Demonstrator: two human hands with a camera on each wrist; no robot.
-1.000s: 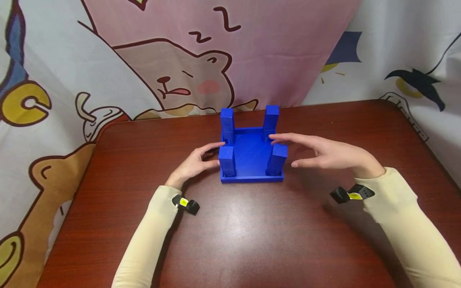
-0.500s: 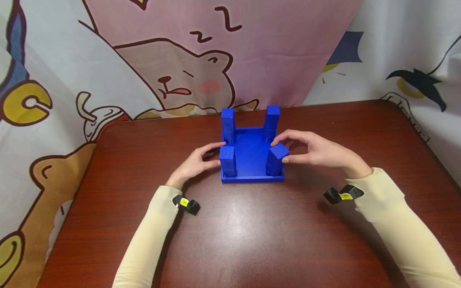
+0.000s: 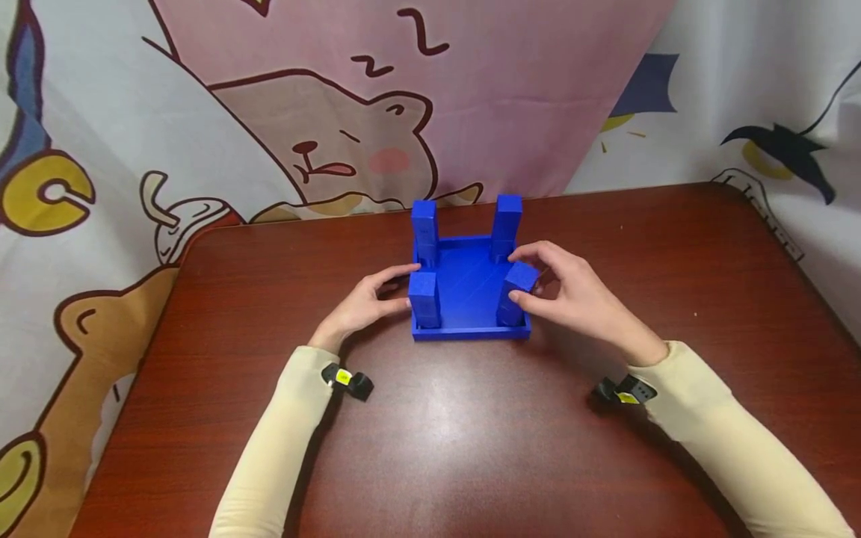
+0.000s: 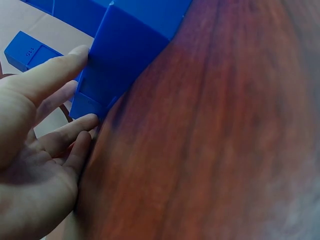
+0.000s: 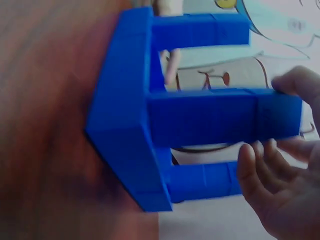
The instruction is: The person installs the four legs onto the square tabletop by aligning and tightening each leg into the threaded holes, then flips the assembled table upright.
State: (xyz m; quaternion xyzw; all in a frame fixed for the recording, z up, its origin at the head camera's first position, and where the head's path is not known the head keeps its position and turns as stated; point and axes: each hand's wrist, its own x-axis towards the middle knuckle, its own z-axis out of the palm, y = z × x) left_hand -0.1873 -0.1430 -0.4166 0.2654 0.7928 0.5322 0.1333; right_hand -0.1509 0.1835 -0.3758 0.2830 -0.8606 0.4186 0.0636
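Note:
A square blue tray point(image 3: 471, 333) with a blue post standing at each corner sits on the table. The left hand point(image 3: 359, 305) is at its left side, thumb against the front left post point(image 3: 424, 302) and index fingertip at the rim. In the left wrist view, more of its fingers point(image 4: 82, 130) lie low along the tray wall. The right hand point(image 3: 578, 295) grips the upper end of the front right post point(image 5: 210, 117) between thumb and fingers. That post's top block point(image 3: 522, 276) is turned out of line with the other posts. Lines across the posts show stacked sections.
The tray is on a reddish-brown wooden table point(image 3: 430, 448). Behind hangs a cloth point(image 3: 511, 97) printed with cartoon animals. Two rear posts, left point(image 3: 425, 232) and right point(image 3: 507, 228), stand upright beyond the hands.
The right hand has come in from the right and closed on the front right post. That post's top has turned from square to askew. The left hand and tray stay put.

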